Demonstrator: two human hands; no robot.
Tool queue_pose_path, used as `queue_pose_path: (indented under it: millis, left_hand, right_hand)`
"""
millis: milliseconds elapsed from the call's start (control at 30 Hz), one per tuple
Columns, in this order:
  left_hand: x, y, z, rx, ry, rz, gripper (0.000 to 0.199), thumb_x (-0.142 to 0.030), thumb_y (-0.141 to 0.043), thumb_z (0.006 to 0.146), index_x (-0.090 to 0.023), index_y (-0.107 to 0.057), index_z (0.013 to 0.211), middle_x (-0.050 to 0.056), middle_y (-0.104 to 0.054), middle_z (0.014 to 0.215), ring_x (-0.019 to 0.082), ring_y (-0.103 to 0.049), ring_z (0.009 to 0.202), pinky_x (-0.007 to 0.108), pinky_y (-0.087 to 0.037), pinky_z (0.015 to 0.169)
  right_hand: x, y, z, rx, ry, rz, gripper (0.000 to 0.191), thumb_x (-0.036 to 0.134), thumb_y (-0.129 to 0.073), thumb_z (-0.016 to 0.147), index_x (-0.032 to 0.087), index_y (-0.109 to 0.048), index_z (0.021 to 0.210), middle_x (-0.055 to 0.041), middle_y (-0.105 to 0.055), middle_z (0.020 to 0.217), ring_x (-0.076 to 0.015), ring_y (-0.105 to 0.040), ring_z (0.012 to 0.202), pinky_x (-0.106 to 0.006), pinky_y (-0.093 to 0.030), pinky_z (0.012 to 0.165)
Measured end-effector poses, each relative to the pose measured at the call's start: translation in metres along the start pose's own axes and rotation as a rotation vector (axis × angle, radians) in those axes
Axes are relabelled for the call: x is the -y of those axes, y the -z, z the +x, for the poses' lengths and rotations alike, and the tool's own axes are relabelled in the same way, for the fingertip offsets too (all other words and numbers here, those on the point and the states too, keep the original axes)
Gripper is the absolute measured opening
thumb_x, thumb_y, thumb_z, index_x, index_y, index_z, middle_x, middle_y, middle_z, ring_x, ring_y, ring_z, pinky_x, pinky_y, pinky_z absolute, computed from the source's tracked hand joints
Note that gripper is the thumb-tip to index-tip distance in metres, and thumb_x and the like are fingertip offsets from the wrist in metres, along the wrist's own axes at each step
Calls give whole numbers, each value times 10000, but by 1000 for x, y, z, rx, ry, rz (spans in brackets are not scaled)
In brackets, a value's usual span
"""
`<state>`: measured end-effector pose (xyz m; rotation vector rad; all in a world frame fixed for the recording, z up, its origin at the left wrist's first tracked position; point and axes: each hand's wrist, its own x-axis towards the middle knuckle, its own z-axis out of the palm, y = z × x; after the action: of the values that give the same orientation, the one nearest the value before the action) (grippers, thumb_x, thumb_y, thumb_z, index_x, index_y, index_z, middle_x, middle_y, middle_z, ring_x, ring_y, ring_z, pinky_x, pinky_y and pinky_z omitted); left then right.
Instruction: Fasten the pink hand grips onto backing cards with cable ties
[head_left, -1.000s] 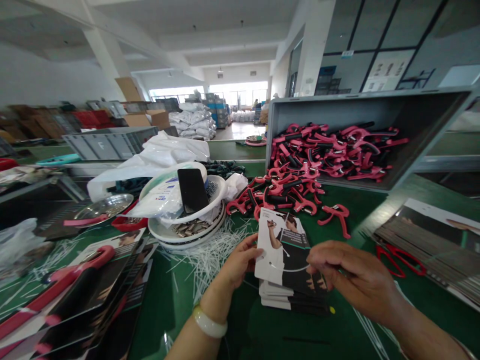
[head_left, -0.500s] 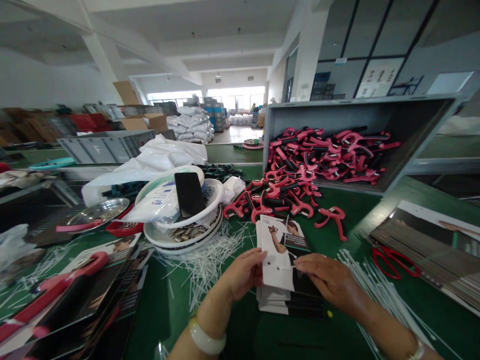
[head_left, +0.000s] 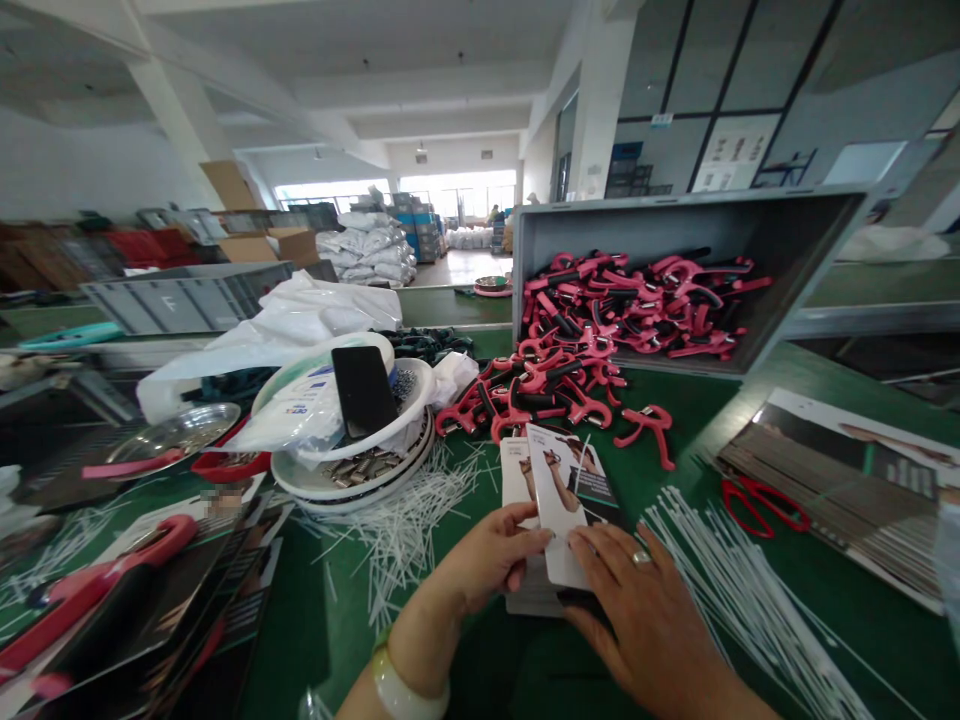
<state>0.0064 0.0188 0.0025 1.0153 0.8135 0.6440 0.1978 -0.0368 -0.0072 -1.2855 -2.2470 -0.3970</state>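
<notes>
My left hand (head_left: 501,552) pinches the left edge of a printed cardboard card (head_left: 553,490), thumb on its front. My right hand (head_left: 649,610), with a ring on one finger, has its fingers over the card's lower right part and its thumb lower down. A thin white cable tie (head_left: 583,460) sticks up at the card's upper right. The card is lifted and tilted over a stack of similar cards (head_left: 514,485). Beyond the stack lie pink-and-black plastic spring clamps (head_left: 555,385), with one clamp (head_left: 651,430) apart on the right.
A grey crate (head_left: 795,270) on its side spills clamps. Loose cable ties (head_left: 750,590) lie right, another pile (head_left: 409,530) left. Red scissors (head_left: 761,505) touch a card stack (head_left: 847,480). Bowls of metal parts hold a phone (head_left: 364,390). A large clamp (head_left: 97,600) rests on cards at left.
The top card has been lifted and turned more upright, away from the stack. My right hand has moved in from the card's right side to its lower part. The view has shifted slightly right.
</notes>
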Motion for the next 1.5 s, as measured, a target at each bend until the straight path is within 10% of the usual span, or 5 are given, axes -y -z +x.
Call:
queue_pose_path:
  millis: [233, 367, 633, 900, 1500]
  left_hand:
    - [-8, 12, -16, 85, -112, -167, 323, -305, -632, 728, -142, -684, 1003, 135, -694, 977, -15, -321, 356, 174, -133, 354]
    - [-1, 10, -12, 73, -292, -355, 593, -466, -716, 591, -195, -640, 1113, 135, -623, 1146, 23, -349, 442, 174, -118, 351]
    - [-20, -34, 21, -264, -561, -176, 341, -484, -665, 704, -151, -654, 777, 16, -617, 822, 9, -338, 440, 184, -225, 397]
    - [-10, -49, 32, -35, -204, -146, 487, -569, -694, 606, -129, -587, 785, -28, -583, 577, 14, -358, 355, 169, -247, 344]
    - [-13, -51, 39, -72, -273, -226, 480, -571, -686, 615, -125, -589, 765, -27, -574, 556, 25, -434, 377, 154, -310, 368]
  right_hand:
    - [-31, -2, 12, -186, 21, 18, 279, 274, -426, 912, 131, -616, 1058, -113, -684, 972, -199, -631, 902, -324, -518, 781]
    - [-38, 10, 21, -236, 8, 57, 264, 288, -452, 902, 149, -612, 1059, -103, -688, 961, -208, -641, 885, -341, -530, 759]
    - [-35, 14, 26, -265, -23, 105, 227, 247, -477, 884, 152, -601, 1049, -96, -681, 940, -208, -633, 881, -351, -519, 772]
    - [-37, 7, 18, -340, -210, 215, 237, 265, -451, 887, 183, -614, 1038, -92, -661, 937, -209, -626, 863, -338, -511, 762]
    - [-35, 12, 17, -348, -262, 279, 181, 267, -461, 881, 197, -618, 936, -59, -649, 858, -183, -616, 763, -281, -499, 677]
